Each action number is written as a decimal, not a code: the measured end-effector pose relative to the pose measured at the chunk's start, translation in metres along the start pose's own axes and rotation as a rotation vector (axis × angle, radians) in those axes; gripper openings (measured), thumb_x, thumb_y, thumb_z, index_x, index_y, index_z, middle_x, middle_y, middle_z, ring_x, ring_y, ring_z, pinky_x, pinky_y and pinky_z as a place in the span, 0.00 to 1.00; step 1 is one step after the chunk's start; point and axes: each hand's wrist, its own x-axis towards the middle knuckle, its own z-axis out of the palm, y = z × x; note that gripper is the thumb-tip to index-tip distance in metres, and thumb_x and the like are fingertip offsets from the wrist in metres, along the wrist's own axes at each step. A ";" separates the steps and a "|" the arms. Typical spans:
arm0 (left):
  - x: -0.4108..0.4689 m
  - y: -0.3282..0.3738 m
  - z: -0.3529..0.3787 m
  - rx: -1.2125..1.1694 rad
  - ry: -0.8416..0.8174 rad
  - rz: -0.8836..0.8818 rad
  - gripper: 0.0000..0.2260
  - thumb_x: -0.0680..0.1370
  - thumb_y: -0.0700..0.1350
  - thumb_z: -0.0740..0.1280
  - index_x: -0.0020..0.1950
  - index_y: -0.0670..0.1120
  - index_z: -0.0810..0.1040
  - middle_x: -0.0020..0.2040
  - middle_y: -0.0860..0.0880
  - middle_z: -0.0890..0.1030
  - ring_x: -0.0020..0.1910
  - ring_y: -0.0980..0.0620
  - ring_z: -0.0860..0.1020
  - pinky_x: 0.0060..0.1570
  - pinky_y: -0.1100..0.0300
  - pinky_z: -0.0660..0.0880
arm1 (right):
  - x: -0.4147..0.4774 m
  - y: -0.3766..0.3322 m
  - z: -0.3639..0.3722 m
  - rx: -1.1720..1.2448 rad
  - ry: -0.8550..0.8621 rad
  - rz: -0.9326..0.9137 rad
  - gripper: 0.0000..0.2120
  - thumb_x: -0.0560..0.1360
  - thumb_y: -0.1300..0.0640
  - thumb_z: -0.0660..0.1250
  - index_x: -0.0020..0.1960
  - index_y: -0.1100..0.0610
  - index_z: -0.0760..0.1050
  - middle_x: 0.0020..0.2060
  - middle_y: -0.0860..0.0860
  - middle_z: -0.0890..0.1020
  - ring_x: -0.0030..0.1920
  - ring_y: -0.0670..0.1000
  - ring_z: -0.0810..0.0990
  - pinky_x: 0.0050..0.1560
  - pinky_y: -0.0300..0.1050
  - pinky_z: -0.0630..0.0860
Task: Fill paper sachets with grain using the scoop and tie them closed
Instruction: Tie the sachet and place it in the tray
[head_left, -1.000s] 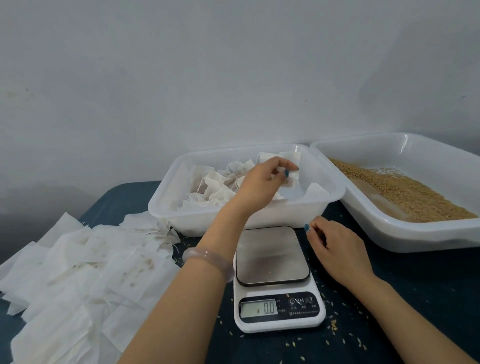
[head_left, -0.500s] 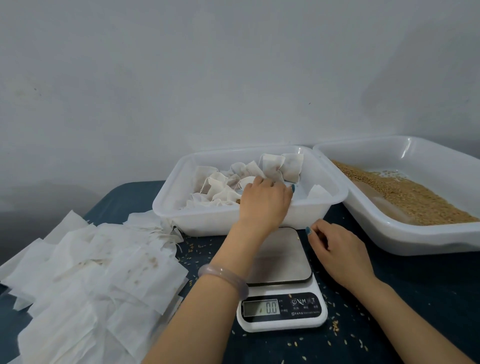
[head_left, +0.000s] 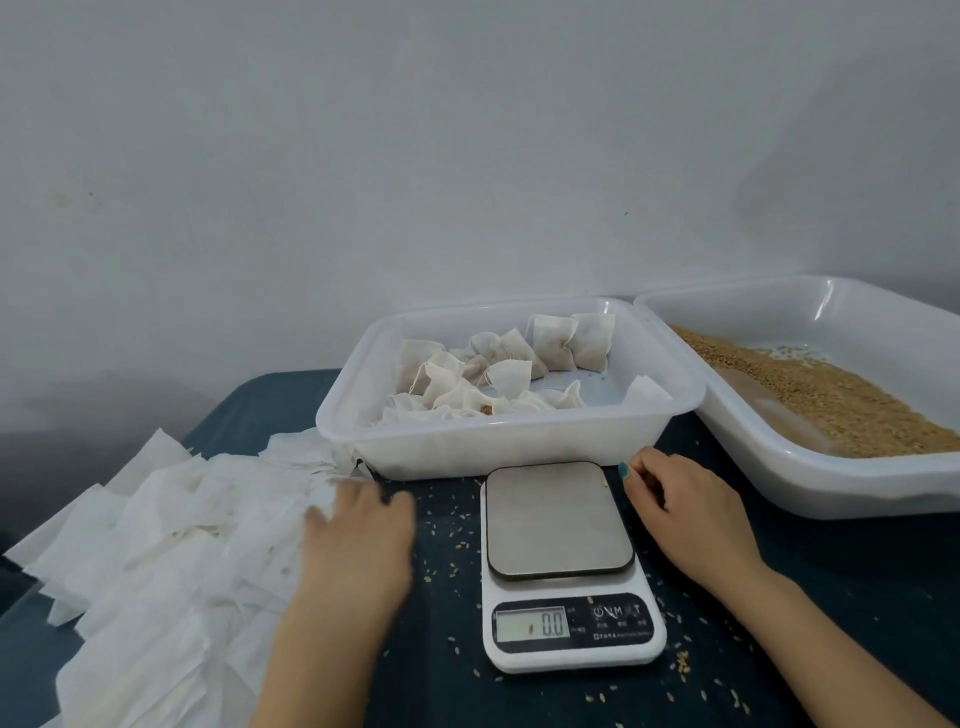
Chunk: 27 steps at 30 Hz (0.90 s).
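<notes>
- Left hand (head_left: 358, 540), blurred, lies flat with fingers straight and spread over the right edge of the pile (head_left: 156, 551) of empty sachets, at 9 o'clock from the scale (head_left: 558, 519). It holds nothing, and the blur hides whether it touches paper.
- Right hand (head_left: 685, 514) rests on the cloth (head_left: 857, 597) at 3 o'clock, just beside the scale's platform. Its fingers are loosely curled, thumb near forefinger, with nothing seen between them.
- Filled sachets (head_left: 519, 374) sit in the tray (head_left: 498, 447) at 12 o'clock.
- Grain (head_left: 831, 410) lies in the grain tray (head_left: 841, 496) at 2 o'clock.
- No scoop shows plainly; a pale shape at the grain's near edge may be it.
- With the platform bare and the display at 0.0, the step in hand looks like taking a fresh sachet.
- The sheets are thin and overlap, so two will likely cling together. The person would do well to slide the top one off with the fingertips, pinch it at a free corner, and check that only one comes.
- Lifting rather than dragging should keep the pile from spreading toward the scale.
- The right hand is well placed to help part the sachet's mouth before any grain is scooped.
- Loose grains (head_left: 683, 667) dot the cloth around the scale; any carried onto the platform would spoil the reading.
</notes>
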 end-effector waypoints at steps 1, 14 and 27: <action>-0.001 -0.011 0.004 -0.014 -0.038 -0.042 0.21 0.80 0.48 0.61 0.73 0.54 0.63 0.73 0.47 0.63 0.74 0.45 0.57 0.67 0.47 0.63 | 0.000 0.000 0.000 -0.003 -0.007 0.005 0.10 0.78 0.44 0.57 0.39 0.44 0.67 0.30 0.45 0.72 0.32 0.43 0.71 0.29 0.41 0.62; 0.012 -0.047 0.007 -0.357 0.217 -0.121 0.08 0.78 0.52 0.67 0.52 0.50 0.73 0.49 0.52 0.71 0.52 0.51 0.72 0.45 0.58 0.71 | 0.001 0.000 -0.001 -0.014 -0.014 0.017 0.10 0.77 0.44 0.58 0.39 0.45 0.69 0.30 0.45 0.73 0.32 0.43 0.72 0.29 0.40 0.62; 0.010 -0.050 0.009 -0.389 0.458 -0.222 0.11 0.81 0.53 0.62 0.52 0.50 0.81 0.56 0.48 0.78 0.60 0.43 0.68 0.56 0.49 0.66 | 0.000 -0.001 -0.002 -0.034 -0.013 0.008 0.09 0.77 0.45 0.59 0.39 0.44 0.69 0.29 0.44 0.72 0.31 0.42 0.71 0.28 0.39 0.60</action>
